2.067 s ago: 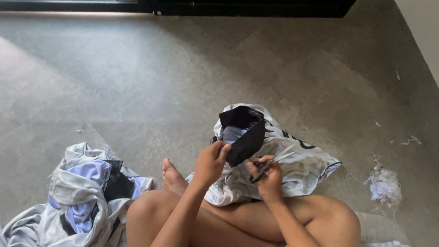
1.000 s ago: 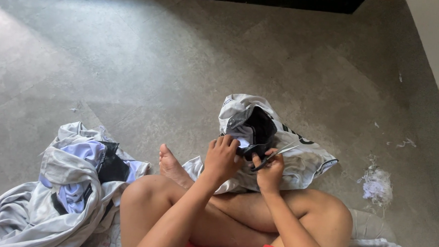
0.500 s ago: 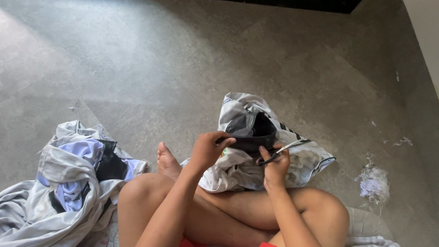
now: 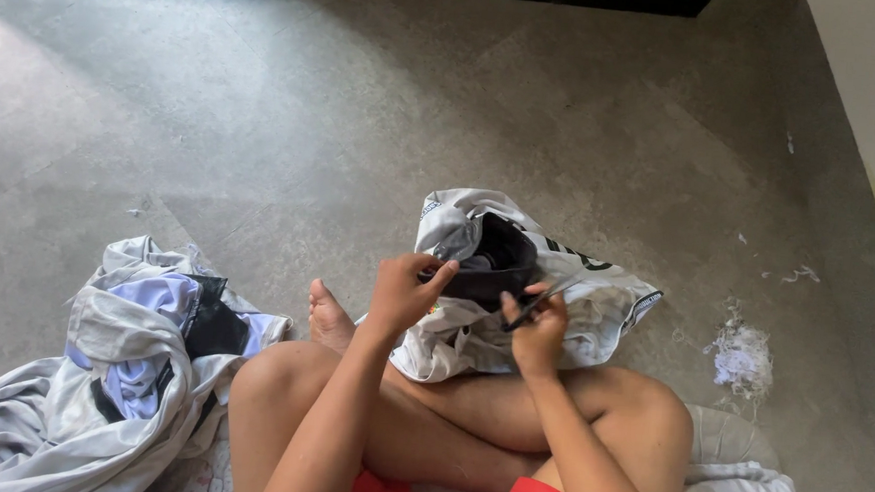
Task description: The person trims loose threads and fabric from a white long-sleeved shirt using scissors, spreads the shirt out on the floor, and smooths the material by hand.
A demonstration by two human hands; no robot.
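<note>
left hand [image 4: 402,294] fingers pinching white garment [image 4: 514,310], right hand [image 4: 536,331] gripping scissors [image 4: 539,303]

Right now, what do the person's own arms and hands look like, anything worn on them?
Both arms are bare to the frame's edge: no sleeves, gloves, watch or bands show. The left hand and right hand show no rings, as far as the view tells.
</note>
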